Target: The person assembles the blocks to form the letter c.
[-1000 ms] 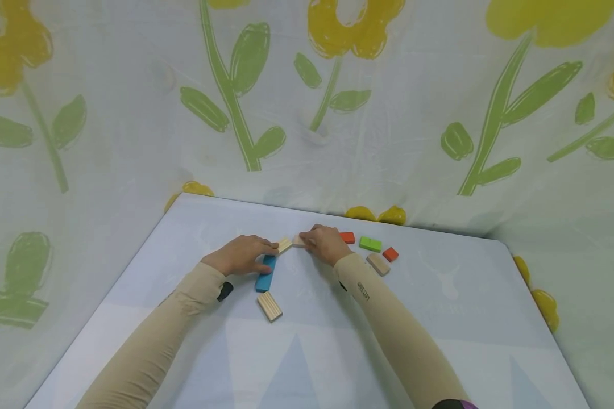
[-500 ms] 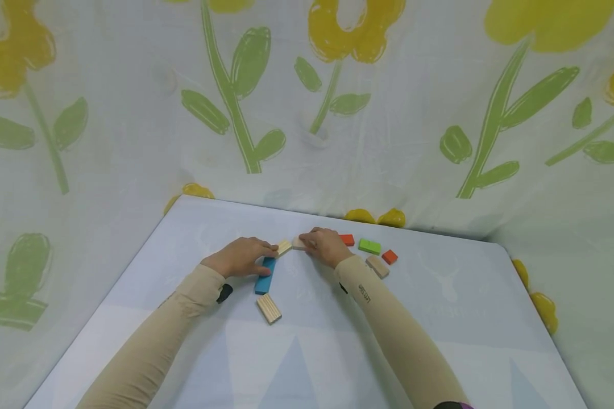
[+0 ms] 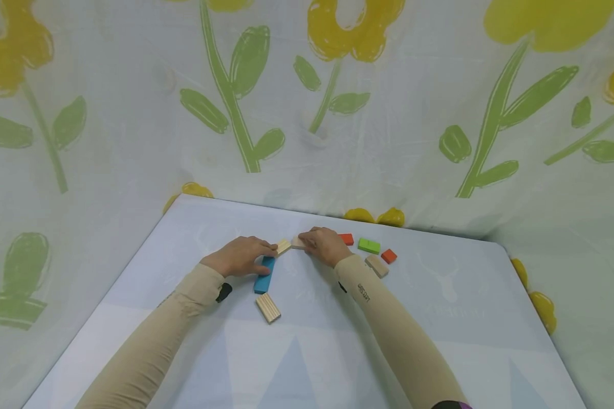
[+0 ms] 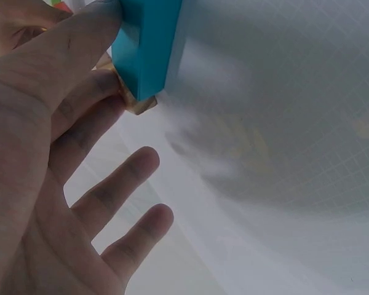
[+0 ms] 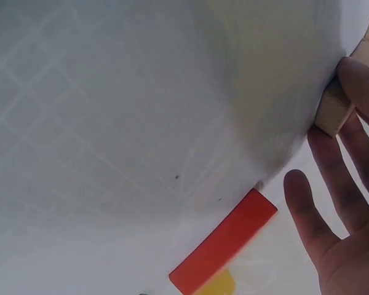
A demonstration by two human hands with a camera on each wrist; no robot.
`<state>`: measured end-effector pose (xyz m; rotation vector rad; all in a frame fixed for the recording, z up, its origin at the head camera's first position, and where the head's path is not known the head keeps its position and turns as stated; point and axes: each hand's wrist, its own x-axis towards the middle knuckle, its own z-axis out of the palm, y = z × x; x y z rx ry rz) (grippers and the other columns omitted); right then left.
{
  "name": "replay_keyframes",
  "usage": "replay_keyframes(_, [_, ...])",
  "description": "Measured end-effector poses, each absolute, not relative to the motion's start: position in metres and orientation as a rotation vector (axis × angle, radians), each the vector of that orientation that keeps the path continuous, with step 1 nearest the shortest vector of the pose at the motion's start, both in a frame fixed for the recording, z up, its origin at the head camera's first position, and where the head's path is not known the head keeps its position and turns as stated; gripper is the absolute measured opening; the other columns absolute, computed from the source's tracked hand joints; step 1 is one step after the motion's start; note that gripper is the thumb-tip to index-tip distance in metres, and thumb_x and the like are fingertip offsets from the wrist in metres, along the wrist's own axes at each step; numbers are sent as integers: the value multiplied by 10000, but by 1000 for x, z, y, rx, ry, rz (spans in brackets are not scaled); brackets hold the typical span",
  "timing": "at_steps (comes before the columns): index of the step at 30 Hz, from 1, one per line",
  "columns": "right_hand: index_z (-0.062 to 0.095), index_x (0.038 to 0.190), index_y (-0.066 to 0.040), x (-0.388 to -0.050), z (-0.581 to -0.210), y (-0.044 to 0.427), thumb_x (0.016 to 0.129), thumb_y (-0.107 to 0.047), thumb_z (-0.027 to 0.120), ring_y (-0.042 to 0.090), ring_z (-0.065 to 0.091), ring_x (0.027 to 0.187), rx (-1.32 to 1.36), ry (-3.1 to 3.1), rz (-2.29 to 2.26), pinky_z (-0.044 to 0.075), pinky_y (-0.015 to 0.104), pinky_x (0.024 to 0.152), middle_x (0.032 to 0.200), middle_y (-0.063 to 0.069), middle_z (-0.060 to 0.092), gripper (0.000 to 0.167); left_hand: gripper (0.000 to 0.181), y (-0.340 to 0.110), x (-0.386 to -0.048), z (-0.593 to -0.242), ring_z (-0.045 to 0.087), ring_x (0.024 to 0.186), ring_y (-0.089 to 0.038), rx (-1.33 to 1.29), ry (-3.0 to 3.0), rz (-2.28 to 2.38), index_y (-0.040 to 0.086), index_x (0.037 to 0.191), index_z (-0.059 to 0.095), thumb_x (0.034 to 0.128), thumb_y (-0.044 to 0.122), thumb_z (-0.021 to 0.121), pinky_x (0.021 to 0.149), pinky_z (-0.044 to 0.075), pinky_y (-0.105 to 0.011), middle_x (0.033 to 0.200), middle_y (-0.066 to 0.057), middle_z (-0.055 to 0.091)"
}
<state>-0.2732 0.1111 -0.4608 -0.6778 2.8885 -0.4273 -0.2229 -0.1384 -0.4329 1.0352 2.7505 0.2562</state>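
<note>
In the head view my left hand point(image 3: 237, 257) lies over the top of a blue block point(image 3: 263, 281), its thumb against it. Its fingertips touch a pale grooved wooden block point(image 3: 283, 246) at the blue block's far end. The left wrist view shows the thumb on the blue block point(image 4: 149, 46), the last two fingers spread free. My right hand point(image 3: 326, 245) pinches a plain wooden block point(image 3: 297, 243) between thumb and fingers, beside the grooved one. In the right wrist view that wooden block point(image 5: 333, 110) shows its end; a red block point(image 5: 224, 243) lies apart.
Another grooved wooden block point(image 3: 268, 308) lies just below the blue one. Right of my right hand a red block point(image 3: 346, 239), a green block point(image 3: 369, 245), a small red block point(image 3: 389, 256) and a plain wooden block point(image 3: 377, 265) curve along the white table point(image 3: 455, 358). A flowered curtain point(image 3: 389, 142) hangs behind.
</note>
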Motion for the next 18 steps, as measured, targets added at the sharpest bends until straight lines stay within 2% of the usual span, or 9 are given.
replay_keyframes(18, [627, 1407, -202, -273, -460, 116, 937, -207, 758, 169, 607, 1174, -734, 2878, -423, 495, 354, 1045, 1271, 0, 670, 488, 497, -138, -223, -434, 534, 1324, -336, 1028, 2743, 270, 89, 1355, 657, 929, 325, 756, 1103, 432, -513, 1458, -83, 569])
